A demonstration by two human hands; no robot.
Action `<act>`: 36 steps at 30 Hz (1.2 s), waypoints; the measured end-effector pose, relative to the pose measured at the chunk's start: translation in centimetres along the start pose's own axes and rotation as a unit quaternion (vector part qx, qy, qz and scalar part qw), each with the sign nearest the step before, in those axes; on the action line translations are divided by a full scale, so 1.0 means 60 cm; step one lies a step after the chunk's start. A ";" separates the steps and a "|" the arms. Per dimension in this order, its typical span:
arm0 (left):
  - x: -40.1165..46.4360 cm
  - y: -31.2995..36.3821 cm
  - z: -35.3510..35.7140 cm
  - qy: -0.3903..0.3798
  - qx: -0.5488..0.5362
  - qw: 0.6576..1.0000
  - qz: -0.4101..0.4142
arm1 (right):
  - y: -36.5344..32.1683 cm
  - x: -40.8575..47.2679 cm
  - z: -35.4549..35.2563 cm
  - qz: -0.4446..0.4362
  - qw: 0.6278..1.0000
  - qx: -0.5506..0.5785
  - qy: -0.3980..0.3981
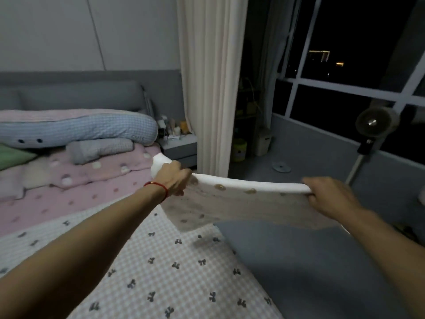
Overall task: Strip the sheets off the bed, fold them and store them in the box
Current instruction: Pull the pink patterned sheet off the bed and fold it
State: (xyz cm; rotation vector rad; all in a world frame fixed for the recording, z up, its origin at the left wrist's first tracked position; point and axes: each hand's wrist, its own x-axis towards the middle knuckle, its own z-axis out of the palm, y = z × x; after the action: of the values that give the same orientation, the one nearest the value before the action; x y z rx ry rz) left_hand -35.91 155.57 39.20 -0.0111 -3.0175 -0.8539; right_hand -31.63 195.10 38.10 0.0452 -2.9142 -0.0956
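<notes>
While stretched over the bed's (161,261) right edge, sheet (241,203) hangs taut.
Left hand (172,180) and right hand (328,195) each pinch its top edge.

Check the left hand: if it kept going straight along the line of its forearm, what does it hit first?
Likely the cream curtain. The left hand, gripping one end of the white sheet, points up and right past the bed's corner, toward the curtain's lower part. Nothing shows between them, though depth is unclear from one view.

sheet (230,203): matt soft cloth | bed cover (174,272): matt checked cloth | curtain (211,77): matt fabric
</notes>
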 end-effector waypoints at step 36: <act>-0.500 -0.668 0.023 0.081 0.191 0.919 -0.334 | -0.644 -0.035 0.284 -0.372 0.923 0.041 -0.090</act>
State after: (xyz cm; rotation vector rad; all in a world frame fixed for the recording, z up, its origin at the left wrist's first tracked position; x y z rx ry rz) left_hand -6.22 122.01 16.84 1.0777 -2.9640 -0.2144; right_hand -32.53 157.68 18.46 1.2093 -2.8941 -0.1020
